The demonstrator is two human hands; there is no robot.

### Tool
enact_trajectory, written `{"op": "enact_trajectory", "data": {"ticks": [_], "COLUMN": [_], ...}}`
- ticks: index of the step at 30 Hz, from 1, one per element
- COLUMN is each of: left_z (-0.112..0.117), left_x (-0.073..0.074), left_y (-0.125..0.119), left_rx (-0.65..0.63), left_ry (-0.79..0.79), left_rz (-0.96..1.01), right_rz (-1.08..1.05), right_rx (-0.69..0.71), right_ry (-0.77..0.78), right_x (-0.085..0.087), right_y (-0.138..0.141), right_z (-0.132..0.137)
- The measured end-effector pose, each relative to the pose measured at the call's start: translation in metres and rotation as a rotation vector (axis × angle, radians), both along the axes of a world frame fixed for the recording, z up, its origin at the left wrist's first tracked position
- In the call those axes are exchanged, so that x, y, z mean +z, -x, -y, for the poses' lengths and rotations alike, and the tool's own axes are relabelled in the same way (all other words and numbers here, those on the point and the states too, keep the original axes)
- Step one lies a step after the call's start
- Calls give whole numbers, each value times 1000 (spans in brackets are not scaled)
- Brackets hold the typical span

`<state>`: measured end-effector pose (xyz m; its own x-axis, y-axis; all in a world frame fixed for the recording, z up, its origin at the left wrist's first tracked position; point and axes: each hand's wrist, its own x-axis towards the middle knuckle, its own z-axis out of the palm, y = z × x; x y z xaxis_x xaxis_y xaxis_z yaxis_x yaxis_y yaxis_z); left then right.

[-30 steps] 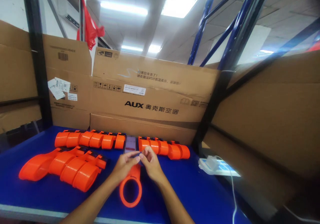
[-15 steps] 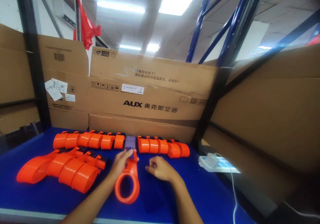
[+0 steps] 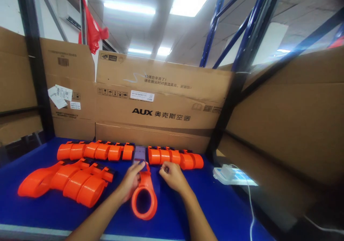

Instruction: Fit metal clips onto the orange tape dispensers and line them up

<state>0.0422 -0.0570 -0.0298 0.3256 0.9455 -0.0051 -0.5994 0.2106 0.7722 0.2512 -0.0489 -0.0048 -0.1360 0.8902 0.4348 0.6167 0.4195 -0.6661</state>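
My left hand (image 3: 131, 179) is closed round the narrow upper end of an orange tape dispenser (image 3: 155, 205). Its open ring hangs toward me, and a dark blue part shows by my thumb. To the right, my right hand (image 3: 173, 176) is curled with the fingertips pinched together, apart from the dispenser; whatever lies inside the fingers is hidden. Just behind the held dispenser lies a phone-like flat rectangle (image 3: 140, 154) with a pale face. A back row of orange tape dispensers (image 3: 91, 150) with dark edges stands left of it, and another row (image 3: 165, 157) stands right.
More orange dispensers (image 3: 70, 182) lie in a front-left group on the blue table surface (image 3: 215, 216). A white power strip (image 3: 236, 176) with a plug and cable sits at the right. Cardboard panels (image 3: 161, 126) wall the back and sides, between dark rack posts (image 3: 225, 119).
The held dispenser has swung a little to the right, its ring now more face-on. My right hand has moved slightly away from me and to the right, still curled.
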Motion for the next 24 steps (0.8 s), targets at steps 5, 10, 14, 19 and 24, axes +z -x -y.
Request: {"op": "enact_trajectory", "data": {"ticks": [5, 10, 14, 19, 24], "left_z": [4, 0, -3, -2, -3], "left_x": [1, -1, 3, 6, 2], "left_y": [-2, -2, -1, -1, -2], "left_rx": [-18, 104, 161, 159, 154], "left_ry": [-18, -37, -20, -50, -49], "left_rz": [-54, -5, 105, 152, 103], "right_rz": [-158, -370, -546, -574, -591], "right_rx": [8, 147, 289, 357, 304], "right_ry": [-14, 87, 210, 256, 170], "right_x": [-3, -3, -1, -4, -2], "right_y": [12, 28, 37, 44, 42], "right_z": [-1, 6, 13, 18, 16]}}
